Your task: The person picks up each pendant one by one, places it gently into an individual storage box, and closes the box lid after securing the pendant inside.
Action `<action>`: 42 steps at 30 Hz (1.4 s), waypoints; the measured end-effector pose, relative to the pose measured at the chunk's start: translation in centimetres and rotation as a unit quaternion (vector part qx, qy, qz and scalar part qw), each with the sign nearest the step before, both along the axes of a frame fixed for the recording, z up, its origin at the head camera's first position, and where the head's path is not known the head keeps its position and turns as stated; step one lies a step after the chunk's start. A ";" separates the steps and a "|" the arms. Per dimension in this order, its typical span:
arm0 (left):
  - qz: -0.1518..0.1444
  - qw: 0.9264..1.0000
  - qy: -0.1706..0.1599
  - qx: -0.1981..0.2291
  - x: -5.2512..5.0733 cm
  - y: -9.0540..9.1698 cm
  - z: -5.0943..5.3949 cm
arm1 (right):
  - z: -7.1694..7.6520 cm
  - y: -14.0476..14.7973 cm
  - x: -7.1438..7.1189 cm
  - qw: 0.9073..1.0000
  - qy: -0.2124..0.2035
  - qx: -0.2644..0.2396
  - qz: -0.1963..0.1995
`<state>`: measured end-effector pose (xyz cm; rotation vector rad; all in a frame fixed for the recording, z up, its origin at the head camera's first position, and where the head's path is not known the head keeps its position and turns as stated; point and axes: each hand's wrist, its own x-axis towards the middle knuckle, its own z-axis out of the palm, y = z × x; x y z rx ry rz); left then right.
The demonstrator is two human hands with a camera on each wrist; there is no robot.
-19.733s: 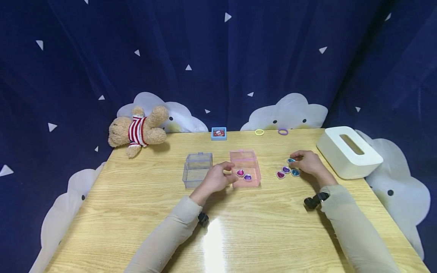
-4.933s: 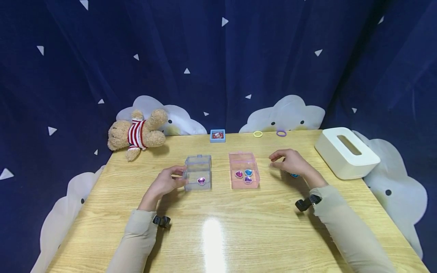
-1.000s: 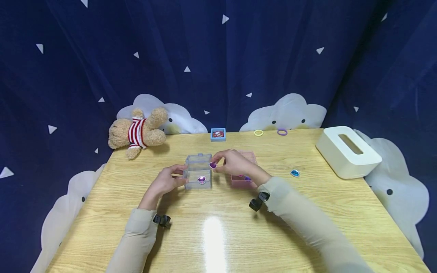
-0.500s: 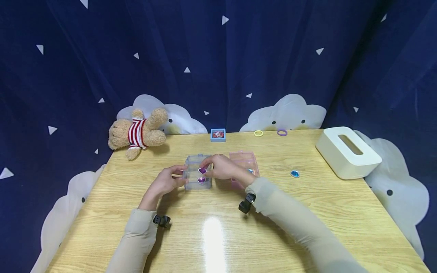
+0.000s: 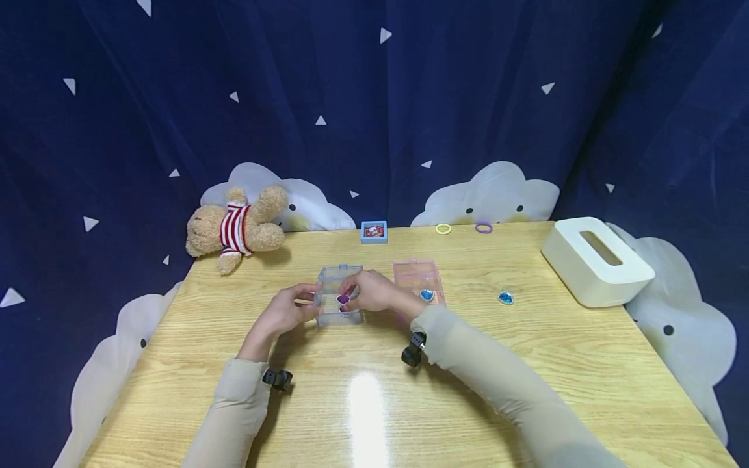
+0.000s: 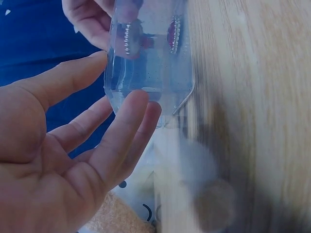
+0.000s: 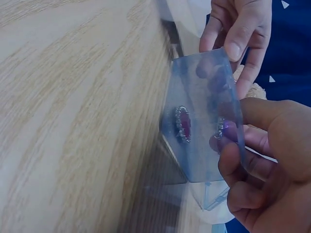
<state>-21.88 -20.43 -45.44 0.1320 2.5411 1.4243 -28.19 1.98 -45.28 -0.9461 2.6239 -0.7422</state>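
A clear bluish box (image 5: 328, 318) stands with its lid raised at the middle of the table. My left hand (image 5: 283, 313) touches its left end with thumb and fingertips, the fingers loosely extended. Inside it lies a pink-purple heart-shaped gem with a silvery beaded rim (image 7: 183, 124). Between thumb and fingers my right hand (image 5: 372, 292) pinches a purple heart-shaped gem (image 5: 343, 299), down in the same box just behind the other one. To the right is an open pink box (image 5: 418, 267) with a blue gem (image 5: 426, 296) showing; my right wrist hides part of its inside.
A second blue gem (image 5: 506, 298) lies on the table right of the pink box. Farther right is a white tissue box (image 5: 597, 263). Along the back are a teddy bear (image 5: 234, 227), a small blue frame (image 5: 374, 232), a yellow ring (image 5: 443, 229) and a purple ring (image 5: 483, 227).
Over the last second my right hand has carried the purple gem left and down into the clear box. Earlier, gems lay grouped on the right; one blue gem remains there. My left hand stays put.
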 end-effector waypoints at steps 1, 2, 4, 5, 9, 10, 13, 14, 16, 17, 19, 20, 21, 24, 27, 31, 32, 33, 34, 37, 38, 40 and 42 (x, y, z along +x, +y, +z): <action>-0.001 1.000 0.000 0.000 0.0 0.0 0.0 | 0.0 -0.1 0.0 1.000 0.000 0.003 0.000; -0.001 1.000 0.001 -0.001 0.0 0.0 0.0 | -0.1 -0.1 0.0 1.000 0.000 0.006 0.001; -0.002 1.000 0.001 -0.002 0.0 0.0 0.1 | -0.1 -0.3 0.0 1.000 0.001 0.012 0.002; -0.003 1.000 0.002 -0.003 0.0 -0.1 0.0 | -0.2 -0.3 0.0 1.000 0.003 0.015 0.002; -0.002 1.000 0.004 -0.006 0.0 -0.1 0.0 | -0.4 -0.5 0.0 1.000 0.007 0.024 0.002; -0.002 1.000 0.005 -0.007 0.0 -0.1 0.0 | -0.4 -0.5 0.0 1.000 0.007 0.026 0.002; -0.001 1.000 0.004 -0.006 0.0 -0.1 0.0 | -0.5 -0.5 0.0 1.000 0.004 0.026 0.002; -0.001 1.000 0.003 -0.006 0.0 0.0 0.0 | -0.5 -0.5 -0.1 1.000 0.003 0.026 0.002; 0.000 1.000 0.003 -0.006 0.0 0.0 0.1 | -0.5 -0.5 -0.1 1.000 0.003 0.028 0.001; 0.000 1.000 0.002 -0.005 0.0 0.0 0.1 | -0.4 -0.4 -0.1 1.000 0.002 0.029 0.001; 0.000 1.000 0.002 -0.003 0.0 0.0 0.1 | -0.3 -0.3 0.0 1.000 0.001 0.029 0.000; 0.000 1.000 0.002 -0.003 0.0 0.0 0.1 | -0.2 -0.3 0.0 1.000 -0.002 0.027 -0.002; 0.000 1.000 0.002 -0.003 0.0 0.0 0.1 | -0.1 -0.2 0.0 1.000 -0.004 0.025 -0.003; 0.000 1.000 0.002 -0.003 0.0 0.0 0.1 | 0.1 0.1 0.1 1.000 -0.008 0.012 -0.005; 0.001 1.000 0.002 -0.003 0.0 0.0 0.0 | 0.4 0.4 0.1 1.000 -0.018 -0.010 -0.009; 0.002 1.000 0.001 -0.002 -0.1 -0.1 0.0 | 0.7 1.2 0.0 0.999 -0.030 -0.044 -0.012; 0.002 1.000 0.001 -0.001 -0.1 -0.1 0.0 | 0.7 1.4 -0.1 0.998 -0.033 -0.051 -0.013; 0.001 1.000 0.001 -0.001 -0.1 -0.1 0.0 | 0.8 1.5 -0.1 0.998 -0.034 -0.057 -0.014; 0.002 1.000 0.001 -0.001 -0.1 -0.1 0.0 | 0.7 1.7 -0.2 0.998 -0.031 -0.059 -0.012; 0.001 1.000 0.002 0.000 -0.2 -0.1 -0.1 | 0.9 2.3 -0.3 0.996 -0.040 -0.073 -0.017; 0.000 1.000 0.002 -0.001 -0.1 -0.1 -0.1 | 1.0 2.6 -0.3 0.996 -0.044 -0.078 -0.018; 0.001 1.000 0.002 0.000 -0.1 -0.1 -0.1 | 1.3 3.1 -0.3 0.995 -0.047 -0.086 -0.021; 0.002 1.000 0.003 0.000 -0.1 -0.1 -0.1 | 1.6 3.6 -0.3 0.995 -0.044 -0.090 -0.025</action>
